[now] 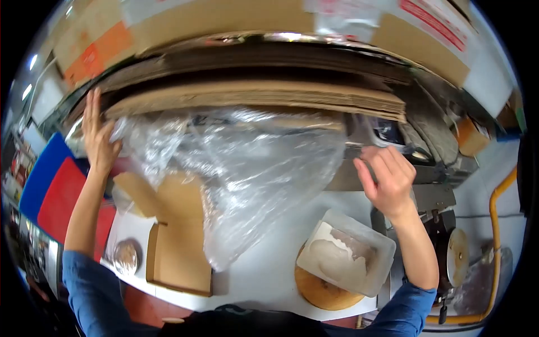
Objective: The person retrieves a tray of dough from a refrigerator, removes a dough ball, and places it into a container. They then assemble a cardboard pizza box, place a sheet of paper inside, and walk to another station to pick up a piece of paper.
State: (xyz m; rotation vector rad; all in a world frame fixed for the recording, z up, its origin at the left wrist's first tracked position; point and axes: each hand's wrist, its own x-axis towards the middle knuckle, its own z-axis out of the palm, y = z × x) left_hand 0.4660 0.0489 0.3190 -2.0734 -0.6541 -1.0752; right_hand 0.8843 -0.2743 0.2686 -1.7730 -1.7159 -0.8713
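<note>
Apparently a food-preparation kitchen: powder tub [359,259], wooden board [323,292].

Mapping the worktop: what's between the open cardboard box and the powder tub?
Head view: tip of the clear plastic by the box, then bare tabletop up to the tub on its board.

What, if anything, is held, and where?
No hold shows: left hand open beside the cardboard stack; right hand loosely curled, nothing visible in it.

Blue sleeves [95,286] ending near the elbows, dark top [247,324] — faint teal marking on it, bare forearms
</note>
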